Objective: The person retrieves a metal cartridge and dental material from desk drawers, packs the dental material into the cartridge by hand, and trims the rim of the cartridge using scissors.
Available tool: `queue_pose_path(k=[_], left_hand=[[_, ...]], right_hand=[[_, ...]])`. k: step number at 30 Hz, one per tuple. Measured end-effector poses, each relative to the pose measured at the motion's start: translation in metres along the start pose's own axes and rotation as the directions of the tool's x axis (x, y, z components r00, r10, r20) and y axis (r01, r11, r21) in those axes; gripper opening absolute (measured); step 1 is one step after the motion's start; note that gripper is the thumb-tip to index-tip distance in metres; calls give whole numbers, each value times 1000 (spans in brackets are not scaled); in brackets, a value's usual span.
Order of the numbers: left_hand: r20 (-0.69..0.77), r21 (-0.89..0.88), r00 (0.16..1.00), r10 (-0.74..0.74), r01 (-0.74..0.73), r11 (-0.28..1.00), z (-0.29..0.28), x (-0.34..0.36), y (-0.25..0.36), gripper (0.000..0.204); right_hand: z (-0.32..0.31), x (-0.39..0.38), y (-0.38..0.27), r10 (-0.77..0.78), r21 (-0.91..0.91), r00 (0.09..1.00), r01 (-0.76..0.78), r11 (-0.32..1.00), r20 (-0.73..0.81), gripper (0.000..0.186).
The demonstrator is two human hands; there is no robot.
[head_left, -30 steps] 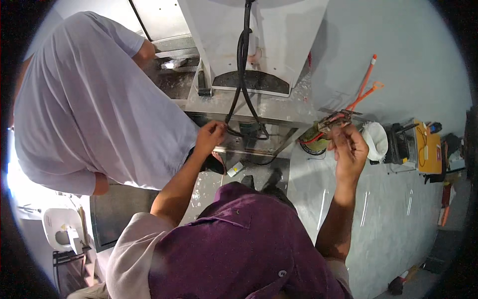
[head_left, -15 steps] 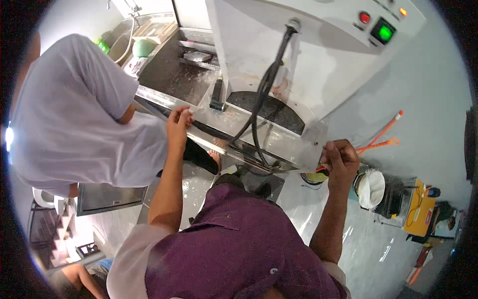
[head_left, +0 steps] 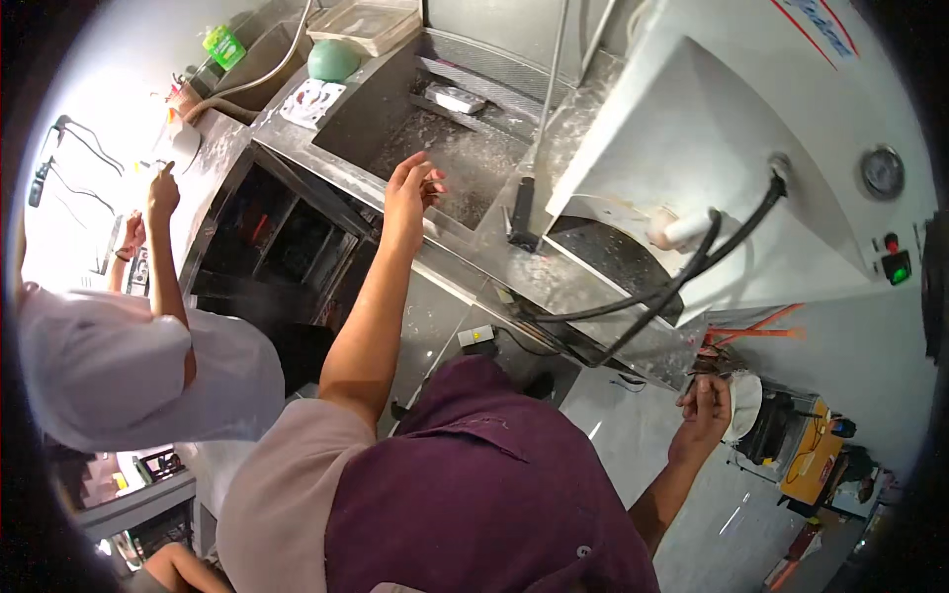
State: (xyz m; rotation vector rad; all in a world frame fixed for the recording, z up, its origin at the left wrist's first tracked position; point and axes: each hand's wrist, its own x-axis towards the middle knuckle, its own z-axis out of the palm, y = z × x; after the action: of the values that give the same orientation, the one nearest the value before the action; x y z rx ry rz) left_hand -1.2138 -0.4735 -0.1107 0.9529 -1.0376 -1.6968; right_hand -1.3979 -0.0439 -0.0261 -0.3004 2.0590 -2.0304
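My left hand (head_left: 413, 198) hovers at the front rim of a metal sink basin (head_left: 346, 163), fingers loosely bent and apart, with nothing visible in them. A black-handled tool (head_left: 523, 212) lies on the wet counter to its right. Lower on the right, my right hand (head_left: 706, 407) is beside the counter's right end, its fingers curled together. Whether something small is pinched in them is hard to make out. Two black cables (head_left: 682, 282) run from a white machine housing (head_left: 692, 119) down past the counter's front edge, between my hands.
At left a co-worker in a pale shirt (head_left: 148, 356) reaches over the counter near a white container (head_left: 180, 143). A green bowl (head_left: 334, 61) and a green bottle (head_left: 224, 46) stand behind the basin. A foot pedal (head_left: 477, 341) sits on the floor; a yellow case (head_left: 806, 450) is at right.
My view has swung left, showing more of the basin and counter. My left hand now appears over the basin's rim. The co-worker has moved farther left, with both hands showing.
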Motion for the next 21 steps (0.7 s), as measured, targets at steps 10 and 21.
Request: queue_pose_path(k=[10,21], left_hand=[[-63,155,992,106,-95,983,-40,16,-7,34],[-87,251,992,89,-64,966,-84,23,55,60]], right_hand=[[24,-26,-3,-8,-197,999,-2,980,-49,18],[20,-13,0,-30,-271,1000,30,962,6,17]])
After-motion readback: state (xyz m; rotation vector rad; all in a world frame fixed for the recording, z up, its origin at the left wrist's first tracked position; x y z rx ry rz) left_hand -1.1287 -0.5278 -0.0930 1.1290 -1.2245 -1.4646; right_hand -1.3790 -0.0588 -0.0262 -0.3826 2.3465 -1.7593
